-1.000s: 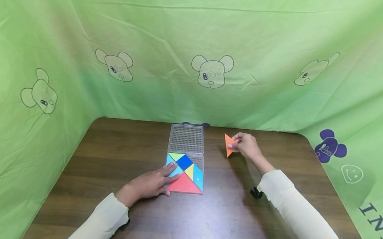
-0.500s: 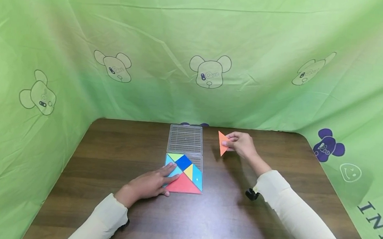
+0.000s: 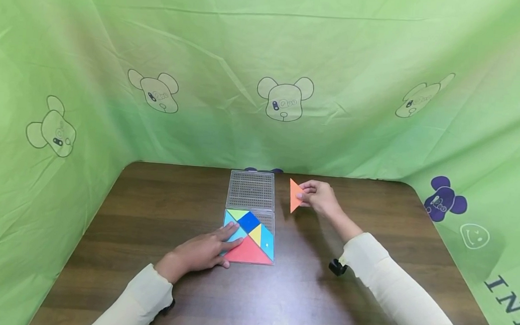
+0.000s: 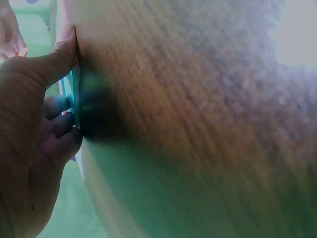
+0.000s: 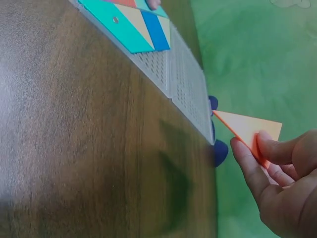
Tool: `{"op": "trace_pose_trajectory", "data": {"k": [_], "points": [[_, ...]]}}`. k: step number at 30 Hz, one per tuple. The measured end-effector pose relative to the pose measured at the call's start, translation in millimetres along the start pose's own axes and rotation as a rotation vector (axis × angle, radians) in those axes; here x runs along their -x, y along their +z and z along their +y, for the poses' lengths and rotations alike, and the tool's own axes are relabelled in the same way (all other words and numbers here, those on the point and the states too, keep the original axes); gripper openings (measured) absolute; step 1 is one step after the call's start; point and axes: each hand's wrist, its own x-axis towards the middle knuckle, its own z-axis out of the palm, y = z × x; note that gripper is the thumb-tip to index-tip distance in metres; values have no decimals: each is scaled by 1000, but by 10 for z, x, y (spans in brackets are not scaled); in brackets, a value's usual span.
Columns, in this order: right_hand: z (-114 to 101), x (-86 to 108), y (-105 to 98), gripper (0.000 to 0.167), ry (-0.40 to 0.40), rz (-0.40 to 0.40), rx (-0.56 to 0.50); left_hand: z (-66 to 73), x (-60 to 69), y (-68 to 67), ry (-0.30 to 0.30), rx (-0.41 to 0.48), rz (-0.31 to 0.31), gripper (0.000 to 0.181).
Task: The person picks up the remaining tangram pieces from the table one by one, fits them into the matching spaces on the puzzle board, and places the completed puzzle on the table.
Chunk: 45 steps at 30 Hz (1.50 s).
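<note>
Between thumb and fingers, my right hand (image 3: 323, 198) pinches an orange triangle tangram piece (image 5: 255, 130), raised above the table right of the plastic case (image 3: 251, 189). My left hand (image 3: 201, 251) lies with its fingers spread over the left side of the case's near half, touching the light blue piece (image 3: 237, 235). Around those fingers in that half lie a red triangle (image 3: 249, 252), a blue square (image 3: 248, 222), a yellow triangle (image 3: 255, 235), a lime triangle (image 3: 238, 214) and a teal parallelogram (image 3: 267, 242). Bare grid shows at the near half's upper right corner.
The case lies unfolded on a brown wooden table (image 3: 158, 195), its perforated far half close to the back edge. Green cloth (image 3: 199, 128) with printed bear heads hangs behind the table and along both sides.
My right hand has carried the orange triangle leftward, closer to the case. My left hand has stayed in place on the case.
</note>
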Motion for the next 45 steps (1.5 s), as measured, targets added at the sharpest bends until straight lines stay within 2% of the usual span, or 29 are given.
{"op": "trace_pose_trajectory", "data": {"k": [17, 22, 31, 37, 45], "points": [[-79, 51, 235, 30, -70, -89, -68, -20, 8, 16, 21, -29, 12, 71], [-83, 55, 316, 30, -82, -104, -20, -19, 4, 22, 16, -34, 11, 72], [-87, 26, 488, 28, 20, -112, 38, -2, -10, 11, -7, -30, -8, 72], [-71, 38, 630, 22, 33, -115, 167, -10, -16, 11, -11, -32, -19, 72], [-16, 39, 755, 17, 7, -125, 309, -10, -16, 11, -5, -39, -17, 71]]}}
